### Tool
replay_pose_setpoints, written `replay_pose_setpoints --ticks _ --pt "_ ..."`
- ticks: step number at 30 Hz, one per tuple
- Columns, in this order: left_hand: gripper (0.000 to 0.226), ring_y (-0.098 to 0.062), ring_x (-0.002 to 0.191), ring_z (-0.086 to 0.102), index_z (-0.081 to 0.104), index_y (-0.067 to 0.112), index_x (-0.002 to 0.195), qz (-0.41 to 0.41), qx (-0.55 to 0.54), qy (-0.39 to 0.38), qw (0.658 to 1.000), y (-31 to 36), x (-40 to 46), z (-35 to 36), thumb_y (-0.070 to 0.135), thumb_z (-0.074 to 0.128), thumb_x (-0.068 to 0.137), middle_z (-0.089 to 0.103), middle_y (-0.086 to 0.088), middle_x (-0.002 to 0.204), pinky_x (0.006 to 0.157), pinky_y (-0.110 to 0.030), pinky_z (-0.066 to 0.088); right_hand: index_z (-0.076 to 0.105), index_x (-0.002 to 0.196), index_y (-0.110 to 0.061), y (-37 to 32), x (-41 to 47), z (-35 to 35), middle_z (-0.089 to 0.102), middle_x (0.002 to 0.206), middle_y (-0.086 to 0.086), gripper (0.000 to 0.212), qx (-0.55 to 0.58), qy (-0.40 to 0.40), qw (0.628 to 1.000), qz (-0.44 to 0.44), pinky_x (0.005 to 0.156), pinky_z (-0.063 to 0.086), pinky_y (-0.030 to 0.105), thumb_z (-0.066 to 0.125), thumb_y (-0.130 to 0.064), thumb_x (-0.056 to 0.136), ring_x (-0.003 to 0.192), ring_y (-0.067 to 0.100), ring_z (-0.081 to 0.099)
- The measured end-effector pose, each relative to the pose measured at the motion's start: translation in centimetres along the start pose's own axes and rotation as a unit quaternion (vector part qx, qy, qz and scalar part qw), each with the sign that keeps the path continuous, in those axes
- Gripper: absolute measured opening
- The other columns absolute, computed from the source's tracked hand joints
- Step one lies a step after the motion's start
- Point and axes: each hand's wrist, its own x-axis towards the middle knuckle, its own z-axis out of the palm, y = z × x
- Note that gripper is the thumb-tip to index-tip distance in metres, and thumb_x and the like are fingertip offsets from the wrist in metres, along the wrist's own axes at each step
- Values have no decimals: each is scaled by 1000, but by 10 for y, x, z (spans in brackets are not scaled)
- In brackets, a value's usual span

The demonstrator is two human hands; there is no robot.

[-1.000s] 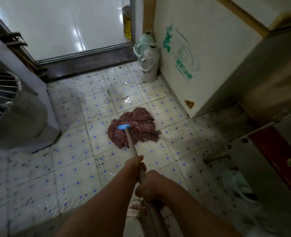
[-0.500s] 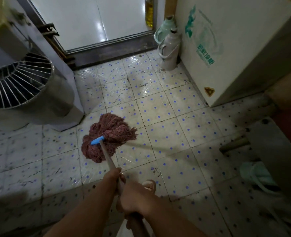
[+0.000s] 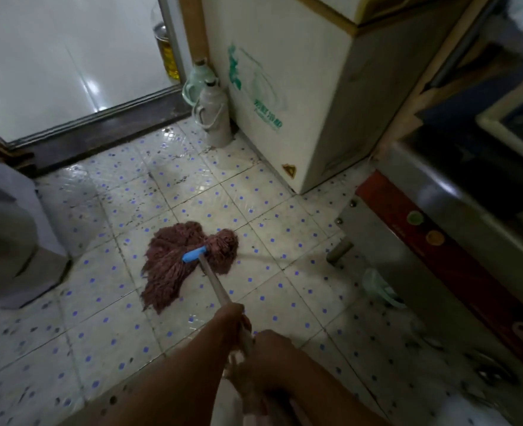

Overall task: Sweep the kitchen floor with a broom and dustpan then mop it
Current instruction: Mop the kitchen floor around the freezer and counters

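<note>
Fingers of left hand (image 3: pixel 232 322) and right hand (image 3: pixel 264 358) curled tight round mop handle (image 3: pixel 215 285), mop head (image 3: pixel 181 261) on tiles (image 3: pixel 284 299)

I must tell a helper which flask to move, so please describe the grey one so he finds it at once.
Find the white chest freezer beside the doorway. Two flasks stand on the tiled floor against its left side. The grey flask is the nearer one; the pale green flask stands behind it.
</note>
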Motion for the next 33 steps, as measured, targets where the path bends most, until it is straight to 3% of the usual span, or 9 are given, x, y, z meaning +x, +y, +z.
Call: replay_pose_setpoints --ticks 4,6,8,10,14,18,22,27,33 --pt "33 -18 51 39 45 3 76 27 57 -49 997 21 -12 60 22 37 101 43 -8 60 49 -27 31 53 120 -8 28 -10 -40 53 95 1 31 50 46 997 20 50 33 16 53 -16 90 83 14 51" --pt "26 -17 52 40 52 0 101 27 68 -66 995 32 -10 85 23 38 101 43 -7 62 46 -29 35 53 118 -10 37 -9 -58 52 85 -3 30 76 58 995 40 52 37 16 55 -16 89 82 13 53" --pt "37 -15 52 40 44 -4 128 35 42 -78 995 46 -7 100 21 40 101 43 -6 64 36 -24 39 54 116 -11 39 -1 -72 56 89 -2 28 95 71 991 57 61 46 19 55 -16 88 84 14 58" --pt "41 -13 51 40 40 -3 133 42 36 -86 995 64 2 105 22 42 100 43 -5 64 31 -19 36 54 116 -11 32 12 -85 60 95 0 27 108 77 989 67 67 50 21 55 -16 89 83 13 61" --pt "23 -14 50 39 40 -1 115 44 8 -85 995 110 25 97 16 44 99 41 -6 61 42 -25 35 55 105 -13 1 45 -110 54 81 -4 16 117 81 987 70 51 39 16 53 -13 89 66 6 53" --pt "18 -17 49 37 39 -1 106 59 19 -95 994 171 62 89 16 41 100 39 -9 59 40 -25 34 59 104 -10 -42 87 -141 58 84 -1 17 130 82 986 66 64 46 22 54 -15 88 77 15 60" --pt "17 -16 47 37 39 2 103 56 41 -93 993 247 97 77 19 43 100 42 -5 38 43 -24 34 58 103 -8 -93 135 -178 56 82 2 19 136 101 984 48 58 43 23 53 -15 86 71 17 56" --pt "16 -12 44 37 41 7 95 56 56 -100 992 335 133 73 22 41 100 37 -4 56 35 -14 33 56 112 -3 -146 189 -224 60 95 12 28 214 127 967 57 78 56 39 57 -15 87 87 29 65" --pt "30 -12 48 36 37 8 74 76 106 -97 987 408 170 73 22 41 101 37 -4 58 39 -20 36 54 115 -4 -187 229 -264 54 74 7 26 339 135 929 66 43 53 28 55 -16 92 50 17 56"
